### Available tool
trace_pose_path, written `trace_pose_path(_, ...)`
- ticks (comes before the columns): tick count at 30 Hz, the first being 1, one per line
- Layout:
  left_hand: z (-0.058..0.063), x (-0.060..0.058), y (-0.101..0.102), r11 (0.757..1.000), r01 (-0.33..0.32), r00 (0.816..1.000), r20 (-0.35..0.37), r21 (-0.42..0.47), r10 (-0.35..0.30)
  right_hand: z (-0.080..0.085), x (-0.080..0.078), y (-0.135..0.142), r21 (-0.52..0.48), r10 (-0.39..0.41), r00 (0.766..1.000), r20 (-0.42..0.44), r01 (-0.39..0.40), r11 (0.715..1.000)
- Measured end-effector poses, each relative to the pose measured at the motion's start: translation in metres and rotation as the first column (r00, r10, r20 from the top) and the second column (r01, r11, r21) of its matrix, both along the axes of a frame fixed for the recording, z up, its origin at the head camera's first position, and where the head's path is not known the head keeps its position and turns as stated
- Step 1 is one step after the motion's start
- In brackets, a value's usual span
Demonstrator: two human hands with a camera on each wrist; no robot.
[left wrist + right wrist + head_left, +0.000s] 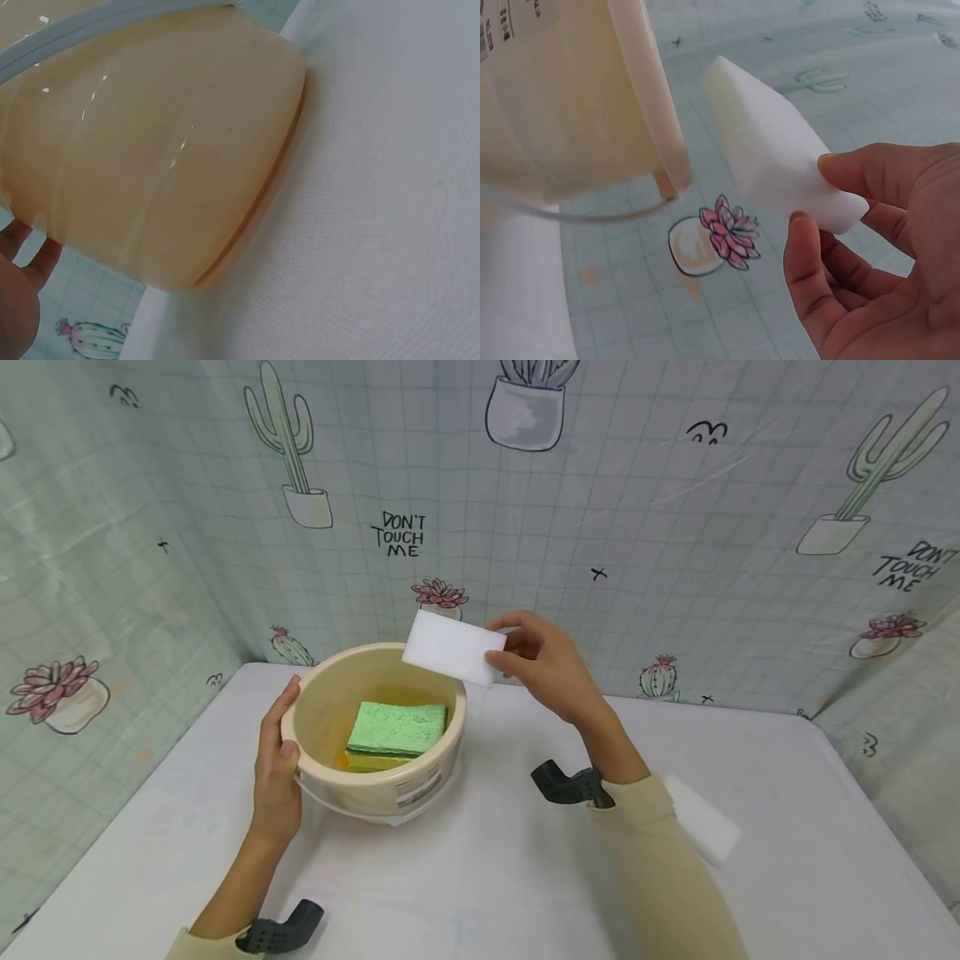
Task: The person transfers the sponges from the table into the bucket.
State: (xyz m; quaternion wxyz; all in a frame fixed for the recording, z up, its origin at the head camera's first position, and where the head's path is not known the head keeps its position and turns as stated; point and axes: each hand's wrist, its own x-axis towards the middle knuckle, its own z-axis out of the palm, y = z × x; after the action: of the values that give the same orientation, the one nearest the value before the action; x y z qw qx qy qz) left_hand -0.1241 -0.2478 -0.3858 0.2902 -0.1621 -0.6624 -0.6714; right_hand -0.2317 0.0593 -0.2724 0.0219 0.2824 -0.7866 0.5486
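In the head view a cream bucket (pixel 378 783) stands on the table. In it lie a green sponge (pixel 397 727) and, under that, a yellow one (pixel 375 762). My left hand (pixel 277 764) rests against the bucket's left side, fingers fairly straight and thumb by the rim; its fingers (pixel 43 262) touch the outer wall in the left wrist view. My right hand (pixel 546 664) pinches a white sponge (pixel 453 647) by one end, between thumb and fingers. This block is tilted and overlaps the bucket's far right rim in the head view.
Another white block (pixel 703 820) lies on the white table (pixel 495 860), partly behind the right sleeve (pixel 660 860). The bucket's handle (pixel 337 810) hangs down at the front. A cloth backdrop (pixel 480 527) with printed cacti rises behind the table and at its sides.
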Motion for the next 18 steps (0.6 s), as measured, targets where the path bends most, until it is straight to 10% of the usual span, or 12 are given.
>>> trace_pose_path(18, 0.000, 0.000, -0.001, 1.000, -0.020, 1.000, 0.015, -0.022, 0.021, 0.004, -0.002, -0.060, 0.132, -0.019, 0.989, -0.143, 0.038, 0.991)
